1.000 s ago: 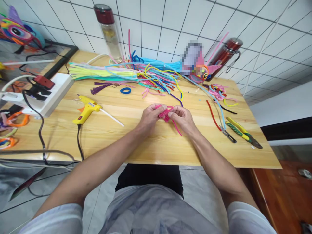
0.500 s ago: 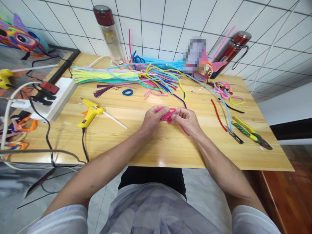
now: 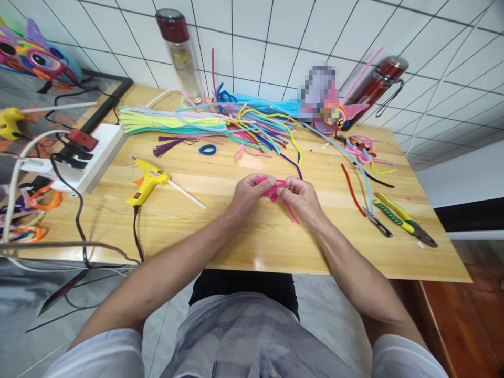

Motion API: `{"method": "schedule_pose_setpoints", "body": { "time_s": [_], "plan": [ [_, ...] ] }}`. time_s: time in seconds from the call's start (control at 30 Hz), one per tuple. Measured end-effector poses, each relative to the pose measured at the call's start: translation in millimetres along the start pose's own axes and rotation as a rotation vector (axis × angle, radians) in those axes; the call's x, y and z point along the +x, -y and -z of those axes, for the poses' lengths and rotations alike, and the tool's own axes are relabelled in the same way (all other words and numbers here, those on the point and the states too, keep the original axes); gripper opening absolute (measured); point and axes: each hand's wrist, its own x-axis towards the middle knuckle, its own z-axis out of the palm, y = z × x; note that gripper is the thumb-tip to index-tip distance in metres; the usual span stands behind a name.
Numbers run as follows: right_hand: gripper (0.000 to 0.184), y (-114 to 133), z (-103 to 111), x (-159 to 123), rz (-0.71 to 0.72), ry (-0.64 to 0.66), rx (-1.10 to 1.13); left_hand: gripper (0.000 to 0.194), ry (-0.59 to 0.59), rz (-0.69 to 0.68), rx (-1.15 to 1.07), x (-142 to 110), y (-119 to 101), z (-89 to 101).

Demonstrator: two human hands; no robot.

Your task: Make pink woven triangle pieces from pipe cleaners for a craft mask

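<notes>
Over the middle of the wooden table, my left hand (image 3: pixel 251 195) pinches a small bundle of folded pink pipe cleaner (image 3: pixel 271 195) between thumb and fingers. My right hand (image 3: pixel 301 197) closes on the same pink pipe cleaner at its right side, thumb against the folds. A loose pink tail (image 3: pixel 291 212) hangs down below the right hand. Fingers partly cover the bundle, so its full shape is hidden. Just behind the right hand lies the end of a dark blue pipe cleaner (image 3: pixel 296 165).
A yellow glue gun (image 3: pixel 147 184) lies left, near a white power strip (image 3: pixel 96 157). Bundled pipe cleaners (image 3: pixel 173 122) stretch across the back, beside a glass bottle (image 3: pixel 183 63). Pliers (image 3: pixel 403 220), thread snips (image 3: pixel 378 223) and a red thermos (image 3: pixel 378 84) are on the right.
Both hands stay on the pink bundle with small finger shifts. The loose pink tail has swung left and hangs more steeply. The whole view has shifted slightly.
</notes>
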Motion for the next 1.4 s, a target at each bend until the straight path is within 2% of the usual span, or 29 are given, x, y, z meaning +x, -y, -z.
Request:
{"method": "schedule_pose_setpoints", "body": {
  "time_s": [0.2, 0.37, 0.53, 0.77, 1.03, 1.1, 1.17, 1.27, 1.33, 1.4],
  "plan": [
    [0.027, 2, 0, -3, 0.058, -0.014, -0.059, 0.039, 0.081, -0.021, 0.020, -2, 0, -1.9],
    [0.033, 0, 0, -4, 0.120, -0.064, -0.201, 0.039, 0.059, 0.005, 0.043, -3, 3, -1.2],
    [0.034, -6, 1, -3, 0.143, -0.065, -0.222, 0.038, 0.056, 0.014, 0.023, 0, 6, 0.9],
    [0.027, -4, 1, -3, 0.095, -0.050, -0.207, 0.038, 0.042, 0.049, 0.002, 0, 2, -0.2],
    [0.026, 2, -1, -2, -0.009, -0.012, -0.100, 0.031, 0.010, 0.013, 0.139, 0, 0, 4.9],
    [0.025, 5, -2, -2, -0.049, -0.009, -0.036, 0.026, 0.007, -0.135, 0.280, -3, -2, 5.7],
    [0.021, 9, -1, -2, -0.102, -0.009, 0.042, 0.025, 0.032, -0.414, 0.510, -7, -4, 6.7],
    [0.014, 13, 0, -1, -0.172, -0.021, 0.148, 0.042, 0.134, -0.799, 0.881, -12, -3, 9.1],
    [0.011, 14, 0, -1, -0.192, -0.030, 0.194, 0.046, 0.173, -0.902, 1.070, -12, 0, 11.1],
    [0.009, 16, 0, -1, -0.201, -0.031, 0.215, 0.041, 0.176, -0.925, 1.201, -9, 4, 13.3]
  ]
}}
